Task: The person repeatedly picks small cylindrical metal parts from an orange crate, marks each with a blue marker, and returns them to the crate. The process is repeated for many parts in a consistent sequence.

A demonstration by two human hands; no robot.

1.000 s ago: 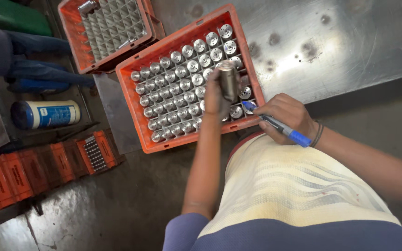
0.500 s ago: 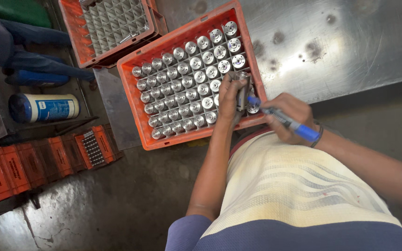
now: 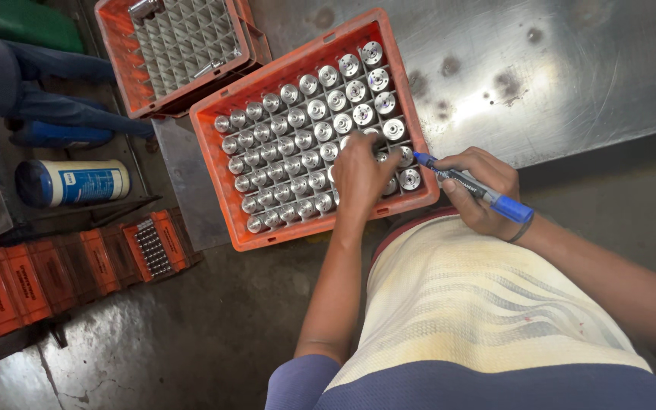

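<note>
1. Right hand (image 3: 478, 190) at centre-right grips a blue marker (image 3: 471, 186); its long axis runs upper-left to lower-right, tip toward the orange crate (image 3: 214, 178).
2. Left hand (image 3: 362, 173) rests, fingers curled, on the metal cylinders (image 3: 298, 140); whether they grip one, I cannot tell.

Left hand (image 3: 362, 171) rests on metal cylinders (image 3: 309, 144) in an orange crate (image 3: 222, 190); right hand (image 3: 480, 190) holds a blue marker (image 3: 472, 186) beside it on the worktop (image 3: 556, 76).
</note>
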